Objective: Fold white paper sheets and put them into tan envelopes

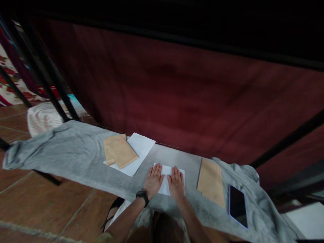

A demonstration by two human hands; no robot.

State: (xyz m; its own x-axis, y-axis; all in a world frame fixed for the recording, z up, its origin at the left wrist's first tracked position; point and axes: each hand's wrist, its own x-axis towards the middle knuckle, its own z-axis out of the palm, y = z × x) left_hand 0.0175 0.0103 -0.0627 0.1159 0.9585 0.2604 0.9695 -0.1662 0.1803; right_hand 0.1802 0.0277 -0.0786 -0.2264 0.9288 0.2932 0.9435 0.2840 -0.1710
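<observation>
A white sheet of paper [165,186], which looks folded, lies on the grey cloth in front of me. My left hand [153,180] rests flat on its left side, fingers stretched out, with a black watch on the wrist. On the right side of the same paper, my right hand [176,182] presses flat with its fingers spread. Both palms cover much of the sheet, and a strip of it shows between them. To the left, brown envelopes [120,150] lie overlapping on a larger white sheet [141,145]. More brown paper envelopes [211,180] lie right of my right hand.
A phone [237,206] with a dark screen lies at the right on the grey cloth [76,152] draped over a narrow bench. Behind it hangs a dark red curtain [177,94]. Black metal bars [50,67] stand at the left above the tiled floor [63,195].
</observation>
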